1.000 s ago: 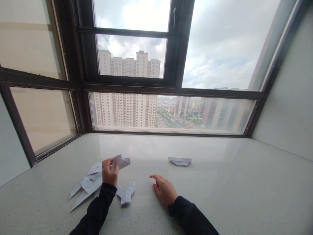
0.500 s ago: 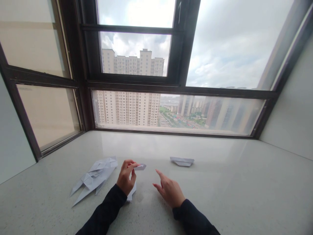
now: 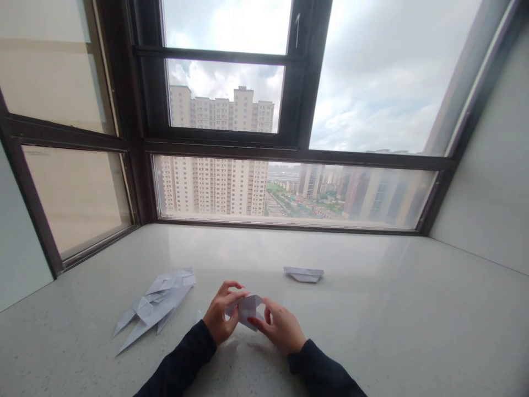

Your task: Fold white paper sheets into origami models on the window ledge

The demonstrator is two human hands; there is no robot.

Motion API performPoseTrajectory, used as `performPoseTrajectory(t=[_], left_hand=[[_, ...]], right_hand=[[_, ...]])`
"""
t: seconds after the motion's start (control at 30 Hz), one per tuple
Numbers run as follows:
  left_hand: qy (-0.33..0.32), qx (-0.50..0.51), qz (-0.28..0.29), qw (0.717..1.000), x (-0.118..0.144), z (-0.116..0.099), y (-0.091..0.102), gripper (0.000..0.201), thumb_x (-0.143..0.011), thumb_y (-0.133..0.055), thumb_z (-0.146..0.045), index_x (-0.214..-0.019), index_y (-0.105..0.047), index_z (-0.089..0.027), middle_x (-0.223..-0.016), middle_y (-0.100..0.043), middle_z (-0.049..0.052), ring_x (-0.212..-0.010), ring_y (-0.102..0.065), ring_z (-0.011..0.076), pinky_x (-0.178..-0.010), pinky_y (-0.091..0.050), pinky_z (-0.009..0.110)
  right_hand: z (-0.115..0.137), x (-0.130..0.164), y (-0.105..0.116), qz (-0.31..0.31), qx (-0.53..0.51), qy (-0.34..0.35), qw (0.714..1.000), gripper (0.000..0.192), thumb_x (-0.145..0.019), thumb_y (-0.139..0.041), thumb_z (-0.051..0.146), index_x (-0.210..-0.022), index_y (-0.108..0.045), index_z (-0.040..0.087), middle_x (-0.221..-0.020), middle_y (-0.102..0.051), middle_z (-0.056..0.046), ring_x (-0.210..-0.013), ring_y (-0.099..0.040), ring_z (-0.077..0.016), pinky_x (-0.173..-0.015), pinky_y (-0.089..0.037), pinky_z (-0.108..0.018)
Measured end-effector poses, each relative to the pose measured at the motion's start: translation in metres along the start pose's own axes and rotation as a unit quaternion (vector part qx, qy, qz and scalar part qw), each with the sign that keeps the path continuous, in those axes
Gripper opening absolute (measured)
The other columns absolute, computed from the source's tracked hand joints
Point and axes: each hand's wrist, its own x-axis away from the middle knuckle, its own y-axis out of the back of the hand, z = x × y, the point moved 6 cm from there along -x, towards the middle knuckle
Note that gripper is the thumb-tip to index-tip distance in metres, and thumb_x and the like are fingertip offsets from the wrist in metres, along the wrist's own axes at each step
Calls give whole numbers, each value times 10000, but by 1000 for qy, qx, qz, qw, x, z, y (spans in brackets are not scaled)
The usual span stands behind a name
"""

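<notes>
Between my two hands is a small piece of folded white paper (image 3: 248, 310), raised a little over the pale stone sill. My left hand (image 3: 224, 313) pinches its left side, thumb below and fingers above. On the right edge, my right hand (image 3: 281, 324) grips it between thumb and index finger. A sliver of another white paper (image 3: 199, 316) shows behind my left hand, mostly hidden by it.
Several folded white paper pieces (image 3: 159, 303) lie in an overlapping pile on the left of the sill (image 3: 384, 320). A boat-shaped paper fold (image 3: 304, 274) rests farther back, right of centre. Dark window frames (image 3: 289, 226) border the sill's far side.
My right hand has moved left and taken hold of the paper. My left hand has come slightly down and right, and the paper now turns a broader face to me.
</notes>
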Motion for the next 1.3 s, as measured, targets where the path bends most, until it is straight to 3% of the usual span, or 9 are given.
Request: performPoseTrajectory(t=[0.1,0.27,0.43,0.53,0.7,0.8,0.97,1.2,1.3], left_hand=[[-8,22,29,999,3,-4,-11,421,-633,-424,-30,-999,-559,-189,-1037,-488,100,-773,-555,166,-686,-494,303],[-19,32,60,997,5,-8,-24,431,-664,-404,-28,-1052,-500,-190,-1013,-517,88,-791,-551,159,-702,-485,286],[2,-123,72,990,1,2,-16,302,-764,-403,-160,-1043,-515,-188,-869,-596,65,-819,-551,185,-750,-448,317],[55,-257,42,964,-2,13,4,293,-780,-388,-187,-1041,-521,-198,-841,-604,52,-827,-541,195,-765,-418,328],[156,-365,-7,918,4,39,42,475,-681,-388,-18,-1112,-487,-192,-1020,-561,112,-990,-458,271,-801,-367,401],[206,-409,-21,889,12,55,57,491,-669,-373,-2,-1117,-492,-163,-1127,-510,166,-1075,-397,336,-817,-338,466],[346,-486,30,802,28,84,63,506,-723,-348,-64,-1228,-370,-81,-1215,-418,263,-1027,-470,379,-781,-367,473],[332,-463,70,819,22,92,66,534,-719,-258,40,-1197,-424,-129,-1020,-590,206,-891,-595,232,-724,-446,339],[303,-450,70,837,14,84,68,601,-696,-269,71,-1252,-345,-146,-1033,-604,154,-879,-598,185,-777,-433,311]], right_hand=[[6,0,0,1,-32,24,999,314,-731,-476,475,-810,-624,209,-695,-643,-16,-632,-566,-159,-570,-379,-236],[11,-2,-2,-3,-149,71,986,237,-762,-472,361,-816,-648,211,-787,-674,-25,-710,-594,-180,-633,-421,-263],[-4,-8,0,-42,-231,38,971,305,-751,-463,396,-751,-650,155,-697,-665,-39,-651,-584,-185,-592,-438,-269],[-14,-11,2,-74,-246,9,966,386,-754,-424,458,-685,-621,134,-634,-633,-46,-603,-557,-178,-541,-418,-256],[-29,-13,4,-122,-192,-56,972,473,-734,-393,517,-452,-480,148,-436,-466,-9,-452,-431,-124,-413,-301,-224],[-30,-13,2,-117,-204,-61,970,465,-725,-400,519,-449,-463,149,-434,-434,5,-435,-391,-104,-401,-278,-214],[-22,-11,-1,-89,-206,-46,974,428,-739,-398,486,-536,-515,128,-492,-476,-7,-472,-407,-105,-435,-305,-213],[-15,-10,-3,-65,-197,-31,978,424,-754,-386,469,-564,-528,117,-521,-496,-17,-507,-434,-116,-456,-307,-214],[-16,-10,-4,-65,-216,-29,974,449,-752,-381,496,-582,-539,111,-539,-514,-24,-527,-452,-126,-472,-316,-219]])
